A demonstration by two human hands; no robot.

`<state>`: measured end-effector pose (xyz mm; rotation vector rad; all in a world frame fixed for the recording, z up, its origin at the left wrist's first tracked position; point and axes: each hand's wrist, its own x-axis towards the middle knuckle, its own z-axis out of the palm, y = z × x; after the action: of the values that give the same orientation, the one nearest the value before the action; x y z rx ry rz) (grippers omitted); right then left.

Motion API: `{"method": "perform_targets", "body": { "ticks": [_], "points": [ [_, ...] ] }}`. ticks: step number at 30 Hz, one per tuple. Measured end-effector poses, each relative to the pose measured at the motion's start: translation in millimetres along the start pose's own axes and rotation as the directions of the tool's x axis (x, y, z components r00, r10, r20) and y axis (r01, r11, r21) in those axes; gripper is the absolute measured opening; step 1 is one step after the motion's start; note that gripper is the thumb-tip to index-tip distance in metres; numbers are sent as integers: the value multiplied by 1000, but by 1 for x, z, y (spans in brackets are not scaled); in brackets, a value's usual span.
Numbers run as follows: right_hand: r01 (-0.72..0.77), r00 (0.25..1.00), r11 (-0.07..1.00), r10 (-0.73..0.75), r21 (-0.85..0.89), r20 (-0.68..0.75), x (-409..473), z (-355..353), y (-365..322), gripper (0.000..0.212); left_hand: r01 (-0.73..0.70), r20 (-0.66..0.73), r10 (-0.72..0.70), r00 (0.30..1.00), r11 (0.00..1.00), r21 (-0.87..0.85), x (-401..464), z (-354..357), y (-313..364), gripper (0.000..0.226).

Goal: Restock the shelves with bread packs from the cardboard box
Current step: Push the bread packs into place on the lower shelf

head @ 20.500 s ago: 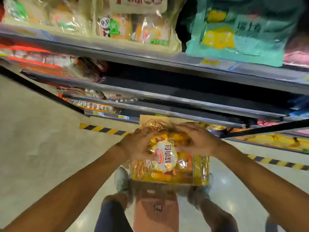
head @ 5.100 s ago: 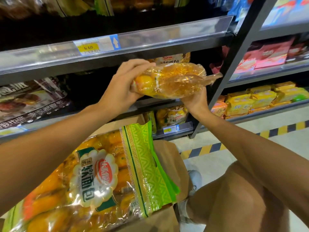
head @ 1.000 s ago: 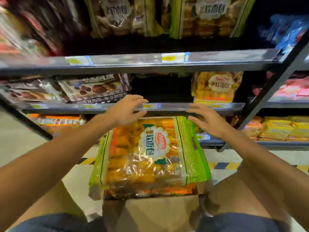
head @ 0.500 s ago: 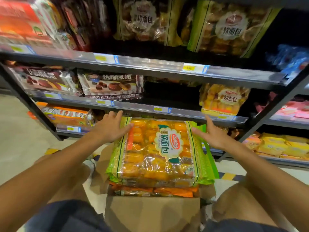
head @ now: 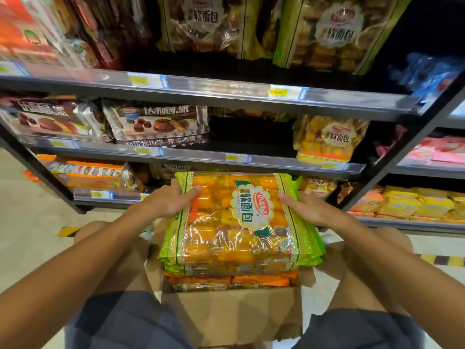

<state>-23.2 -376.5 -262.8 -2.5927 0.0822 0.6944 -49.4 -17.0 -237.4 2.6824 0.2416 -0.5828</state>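
A large green-edged bread pack point(head: 234, 220) lies on top of a stack in the open cardboard box point(head: 236, 316) between my knees. My left hand point(head: 167, 201) grips its upper left edge, thumb on top. My right hand point(head: 308, 209) holds the upper right edge, thumb over the wrapper and the other fingers hidden behind it. More packs, green and orange, lie under it. On the middle shelf point(head: 201, 156) a yellow bread pack point(head: 327, 141) stands at the right, with a dark gap to its left.
Brown pie packs point(head: 156, 123) fill the middle shelf's left part. Green bread packs point(head: 324, 34) stand on the top shelf. A black upright post point(head: 402, 152) divides this bay from yellow packs point(head: 412, 204) at the right. Orange packs point(head: 88, 173) sit on the lower shelf.
Both hands have closed in on the sides of the top green pack, thumbs now over its upper edge. The view has tilted up a little toward the shelves.
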Motion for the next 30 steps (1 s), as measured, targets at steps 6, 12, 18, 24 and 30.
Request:
{"method": "perform_targets", "body": {
  "ticks": [6,12,18,24,30],
  "points": [
    [100,995,995,-100,1,0,-2,-4,-17,106,-29,125,57,991,976,-217,3,-10,-7,88],
    [198,949,977,-172,74,-266,3,-16,-21,96,-143,-79,123,989,931,-335,-3,-21,-1,48],
    [316,844,928,-180,196,-505,8,-41,-36,75,-399,-427,215,878,823,-405,3,-35,17,74],
    [455,740,807,-107,376,-665,11,-42,-43,45,-545,-566,225,793,677,-495,27,-26,27,63],
    [351,745,762,125,544,-655,49,-38,-42,46,-599,-703,112,702,627,-498,57,-14,38,62]
  ]
}}
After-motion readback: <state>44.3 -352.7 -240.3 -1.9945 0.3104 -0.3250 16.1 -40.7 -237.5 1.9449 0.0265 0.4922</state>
